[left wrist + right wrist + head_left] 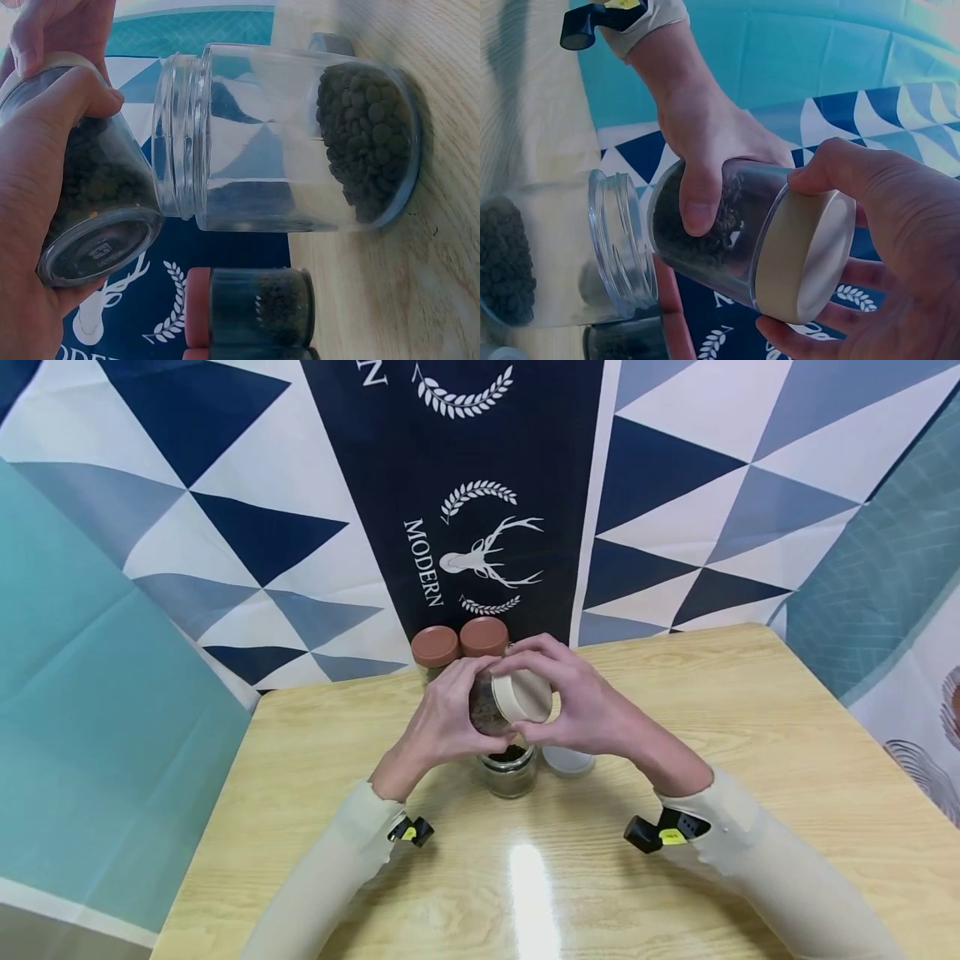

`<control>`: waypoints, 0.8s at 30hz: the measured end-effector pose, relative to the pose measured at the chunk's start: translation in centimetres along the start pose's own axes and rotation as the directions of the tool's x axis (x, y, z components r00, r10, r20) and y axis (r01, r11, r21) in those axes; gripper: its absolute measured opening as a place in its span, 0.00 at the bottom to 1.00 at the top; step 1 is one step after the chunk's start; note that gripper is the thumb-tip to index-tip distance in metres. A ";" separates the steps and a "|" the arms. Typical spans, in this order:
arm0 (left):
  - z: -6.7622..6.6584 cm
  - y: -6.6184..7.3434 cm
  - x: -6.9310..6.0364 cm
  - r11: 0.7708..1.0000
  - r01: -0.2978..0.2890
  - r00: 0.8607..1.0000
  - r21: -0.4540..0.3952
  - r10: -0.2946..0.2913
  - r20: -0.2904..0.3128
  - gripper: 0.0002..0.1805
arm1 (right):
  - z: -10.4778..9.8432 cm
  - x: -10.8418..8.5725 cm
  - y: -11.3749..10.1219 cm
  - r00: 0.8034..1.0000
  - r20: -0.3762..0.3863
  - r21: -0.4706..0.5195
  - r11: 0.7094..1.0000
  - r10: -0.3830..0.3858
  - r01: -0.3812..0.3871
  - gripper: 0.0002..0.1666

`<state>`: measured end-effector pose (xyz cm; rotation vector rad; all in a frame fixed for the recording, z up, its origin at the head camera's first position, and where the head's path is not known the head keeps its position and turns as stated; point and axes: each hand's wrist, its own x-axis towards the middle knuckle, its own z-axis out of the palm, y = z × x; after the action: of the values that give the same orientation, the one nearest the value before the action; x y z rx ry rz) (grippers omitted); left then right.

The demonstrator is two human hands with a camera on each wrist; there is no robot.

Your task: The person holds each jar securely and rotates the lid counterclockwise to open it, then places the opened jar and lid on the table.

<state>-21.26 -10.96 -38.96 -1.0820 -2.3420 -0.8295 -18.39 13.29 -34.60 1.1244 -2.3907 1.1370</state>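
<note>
My left hand (450,714) grips the body of a small glass jar (739,195) holding dark, crumbly bits. On that jar's cream lid (791,255), the fingers and thumb of my right hand (592,710) are curled round the rim. The jar is tilted in the air, its lid towards the right. Just below stands a larger open glass jar (247,142), upright on the table, partly filled with dark round pellets (367,127). In the head view my left hand and the held jar hide part of its top.
Two jars with reddish-brown lids (435,645) stand at the table's back, before a dark panel with a deer print (480,560). A pale round lid (568,763) lies right of the open jar. The wooden table (300,860) reaches the patterned backdrop.
</note>
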 end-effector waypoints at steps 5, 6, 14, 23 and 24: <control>0.0 0.0 -0.3 1.000 0.010 1.000 0.007 -0.010 -0.001 0.54 | 0.2 0.0 0.0 0.999 0.004 0.030 0.998 0.049 -0.049 0.39; 0.0 0.0 -0.3 1.000 0.010 1.000 0.008 -0.010 0.000 0.54 | 0.1 -0.1 0.0 0.997 0.000 0.047 0.996 0.077 -0.076 0.40; -0.2 0.0 -0.2 1.000 0.024 1.000 0.004 -0.024 0.009 0.56 | -0.2 0.2 -0.2 0.940 -0.017 0.071 0.939 0.340 -0.338 0.43; -0.2 0.1 -0.3 0.999 0.036 0.999 0.006 -0.036 0.022 0.55 | 0.1 0.3 -0.3 0.943 -0.014 0.044 0.942 0.334 -0.333 0.35; -0.2 0.1 -0.3 0.999 0.036 0.999 0.005 -0.036 0.022 0.55 | 0.1 0.3 -0.3 0.944 -0.018 0.037 0.944 0.329 -0.329 0.34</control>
<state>-20.97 -11.21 -38.91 -1.0553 -2.3865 -0.8290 -18.41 12.91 -34.37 0.7295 -2.6163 1.2859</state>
